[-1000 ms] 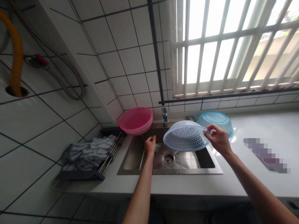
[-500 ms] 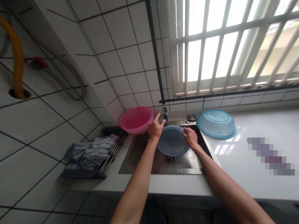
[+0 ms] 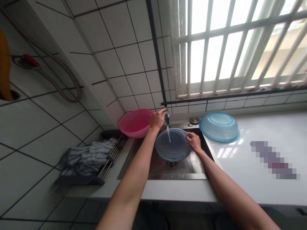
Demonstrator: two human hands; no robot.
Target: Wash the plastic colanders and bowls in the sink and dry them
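Observation:
My right hand (image 3: 193,142) grips the right rim of a pale blue perforated colander (image 3: 173,149), holding it over the steel sink (image 3: 189,171). A thin stream of water runs from the tap (image 3: 167,118) into the colander. My left hand (image 3: 157,119) is closed around the tap's top. A pink colander (image 3: 136,122) sits at the sink's far left corner. A light blue basin (image 3: 219,126) lies upside down on the white counter to the right.
A striped cloth (image 3: 87,156) lies on a metal drying rack left of the sink. The white counter (image 3: 251,179) runs to the right, with a blurred patch on it. Tiled walls and a barred window stand behind. Hoses hang on the left wall.
My right hand brought the blue colander from beside the basin down over the sink. My left hand rose from the sink to the tap, and water now runs.

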